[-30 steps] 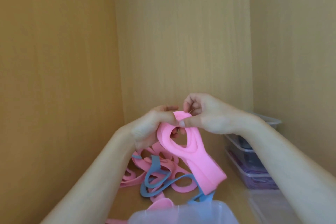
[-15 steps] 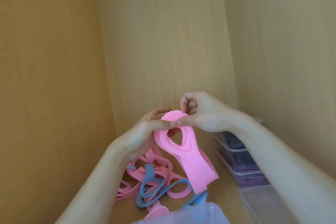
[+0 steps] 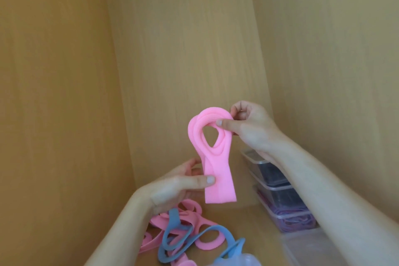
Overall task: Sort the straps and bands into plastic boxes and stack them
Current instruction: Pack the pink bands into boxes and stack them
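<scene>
Pinching the stacked pink straps (image 3: 222,190) by their looped top, the right hand (image 3: 248,129) held them upright; below that grip, the left hand (image 3: 179,183) pinched the flat tail. Squaring the edges should ease boxing.

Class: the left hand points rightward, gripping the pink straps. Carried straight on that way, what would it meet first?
Probably the stack of plastic boxes, since the left hand pinches the pink straps and would carry them along. Depth is unclear, so it might pass in front.

Warm soft daylight, mild blur, bowed edges (wide-angle)
</scene>
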`<action>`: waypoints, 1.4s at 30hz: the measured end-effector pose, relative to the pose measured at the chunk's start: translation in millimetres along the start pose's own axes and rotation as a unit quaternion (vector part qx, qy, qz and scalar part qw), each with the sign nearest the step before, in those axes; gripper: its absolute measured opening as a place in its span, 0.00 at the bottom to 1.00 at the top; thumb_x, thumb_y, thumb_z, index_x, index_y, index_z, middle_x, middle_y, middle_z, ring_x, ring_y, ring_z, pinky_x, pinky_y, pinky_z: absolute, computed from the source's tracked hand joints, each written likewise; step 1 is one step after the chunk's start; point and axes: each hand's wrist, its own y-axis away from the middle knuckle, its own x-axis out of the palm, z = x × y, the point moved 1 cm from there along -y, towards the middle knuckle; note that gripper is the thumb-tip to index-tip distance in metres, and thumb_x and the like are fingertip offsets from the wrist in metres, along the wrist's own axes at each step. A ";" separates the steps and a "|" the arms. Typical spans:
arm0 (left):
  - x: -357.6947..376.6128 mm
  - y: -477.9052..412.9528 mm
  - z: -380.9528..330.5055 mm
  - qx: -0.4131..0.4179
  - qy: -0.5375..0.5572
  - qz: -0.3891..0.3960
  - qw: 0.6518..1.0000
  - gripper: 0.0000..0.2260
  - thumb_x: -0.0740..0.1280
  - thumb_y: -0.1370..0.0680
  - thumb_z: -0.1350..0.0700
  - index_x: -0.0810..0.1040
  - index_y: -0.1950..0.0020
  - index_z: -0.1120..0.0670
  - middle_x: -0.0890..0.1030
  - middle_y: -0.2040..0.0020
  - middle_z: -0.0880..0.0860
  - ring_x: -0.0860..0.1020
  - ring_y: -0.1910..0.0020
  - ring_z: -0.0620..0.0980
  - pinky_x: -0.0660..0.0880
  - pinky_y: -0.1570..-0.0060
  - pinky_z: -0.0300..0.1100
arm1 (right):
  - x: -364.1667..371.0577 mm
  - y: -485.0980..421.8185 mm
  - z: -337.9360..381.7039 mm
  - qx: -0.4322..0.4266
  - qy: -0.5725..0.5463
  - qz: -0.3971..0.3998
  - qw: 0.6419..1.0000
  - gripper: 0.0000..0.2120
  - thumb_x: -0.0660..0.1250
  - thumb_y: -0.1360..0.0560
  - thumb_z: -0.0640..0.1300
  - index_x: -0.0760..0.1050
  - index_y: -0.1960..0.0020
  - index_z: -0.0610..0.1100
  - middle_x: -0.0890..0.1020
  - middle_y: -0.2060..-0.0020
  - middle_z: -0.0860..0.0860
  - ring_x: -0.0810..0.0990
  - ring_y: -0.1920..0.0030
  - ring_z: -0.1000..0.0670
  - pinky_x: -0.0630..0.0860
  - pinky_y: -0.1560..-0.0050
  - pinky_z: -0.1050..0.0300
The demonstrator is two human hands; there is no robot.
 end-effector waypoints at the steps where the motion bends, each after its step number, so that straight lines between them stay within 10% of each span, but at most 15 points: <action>1: 1.4 -1.4 -0.2 -0.009 -0.025 0.003 1.000 0.41 0.81 0.36 0.48 0.66 0.27 0.49 0.80 0.33 0.52 0.79 0.34 0.54 0.70 0.29 0.57 | 0.2 0.4 0.8 -0.001 -0.002 -0.006 1.000 0.13 0.76 0.29 0.32 0.72 0.57 0.42 0.83 0.57 0.35 0.81 0.59 0.43 0.78 0.45 0.36; 14: -1.7 -5.4 1.4 -0.006 -0.178 -0.083 0.981 0.18 0.80 0.31 0.48 0.83 0.45 0.53 0.83 0.63 0.45 0.75 0.67 0.45 0.74 0.60 0.43 | 18.3 6.0 3.2 -0.014 -0.020 0.048 0.999 0.15 0.75 0.29 0.30 0.71 0.60 0.43 0.82 0.57 0.34 0.80 0.59 0.43 0.78 0.45 0.36; 27: 1.4 -6.0 4.3 0.000 -0.079 -0.085 0.993 0.11 0.75 0.25 0.63 0.82 0.43 0.62 0.87 0.51 0.59 0.86 0.57 0.53 0.82 0.53 0.42 | 17.0 4.0 -1.4 0.018 -0.043 0.054 0.997 0.14 0.75 0.29 0.30 0.72 0.59 0.42 0.83 0.55 0.35 0.83 0.56 0.41 0.80 0.44 0.41; 42: -4.0 -14.0 5.4 0.197 -0.164 -0.316 0.914 0.13 0.78 0.32 0.70 0.87 0.57 0.53 0.78 0.52 0.55 0.81 0.50 0.55 0.79 0.43 0.44 | 6.7 -11.8 -30.1 0.178 -0.123 0.043 0.975 0.06 0.70 0.25 0.32 0.80 0.48 0.35 0.84 0.56 0.41 0.82 0.54 0.45 0.80 0.50 0.51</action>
